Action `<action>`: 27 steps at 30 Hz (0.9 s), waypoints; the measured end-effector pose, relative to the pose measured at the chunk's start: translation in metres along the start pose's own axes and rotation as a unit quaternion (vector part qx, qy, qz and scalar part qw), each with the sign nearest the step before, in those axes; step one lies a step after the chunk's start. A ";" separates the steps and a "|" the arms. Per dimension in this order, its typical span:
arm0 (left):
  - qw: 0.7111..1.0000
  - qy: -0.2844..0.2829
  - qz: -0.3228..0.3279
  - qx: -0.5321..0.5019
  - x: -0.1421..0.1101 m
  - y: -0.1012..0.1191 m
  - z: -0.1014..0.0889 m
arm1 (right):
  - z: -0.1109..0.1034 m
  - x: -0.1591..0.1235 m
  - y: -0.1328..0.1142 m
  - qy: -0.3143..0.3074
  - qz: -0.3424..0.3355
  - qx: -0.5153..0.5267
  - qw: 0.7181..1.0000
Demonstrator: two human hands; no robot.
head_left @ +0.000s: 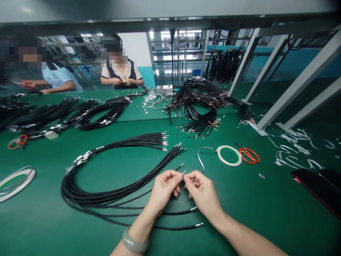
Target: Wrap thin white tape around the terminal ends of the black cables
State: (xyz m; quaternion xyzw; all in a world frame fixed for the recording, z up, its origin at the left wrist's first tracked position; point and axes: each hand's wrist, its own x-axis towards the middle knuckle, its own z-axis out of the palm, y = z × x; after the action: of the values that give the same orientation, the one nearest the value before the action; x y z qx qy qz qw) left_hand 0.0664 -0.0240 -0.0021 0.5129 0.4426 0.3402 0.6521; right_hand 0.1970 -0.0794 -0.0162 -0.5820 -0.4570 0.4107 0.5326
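Pinched between the thumb and fingers of my left hand is the end of a black cable, its bare tip just showing. My right hand is closed in a pinch right beside that tip. A thin white tape strip runs from a flat tape roll to behind my right hand; the fingers hide its end. More cables from the same looped bundle lie left of my hands. Two single cables with silvery ends pass under my wrists.
Orange-handled scissors touch the tape roll. Another tape roll and scissors lie left. Cable heaps fill the back. Metal legs, tape scraps and a dark phone-like object are right. Two people sit opposite.
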 end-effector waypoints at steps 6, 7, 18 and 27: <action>0.997 0.036 0.067 0.016 0.000 -0.004 0.003 | -0.001 0.001 0.001 0.009 -0.001 0.002 1.000; 0.997 0.041 0.070 0.018 0.000 -0.005 0.003 | -0.001 0.001 0.001 0.009 -0.002 0.001 1.000; 0.998 0.017 -0.032 -0.059 0.002 -0.005 -0.004 | 0.002 0.001 -0.004 -0.005 -0.018 -0.009 1.000; 0.997 0.022 -0.034 -0.064 0.001 -0.005 -0.003 | 0.002 0.003 -0.001 -0.008 0.011 0.028 1.000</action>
State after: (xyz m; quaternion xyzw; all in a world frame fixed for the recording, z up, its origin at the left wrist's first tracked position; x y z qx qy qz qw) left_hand 0.0641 -0.0231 -0.0071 0.4472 0.4506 0.3569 0.6852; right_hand 0.1958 -0.0757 -0.0155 -0.5686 -0.4435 0.4336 0.5403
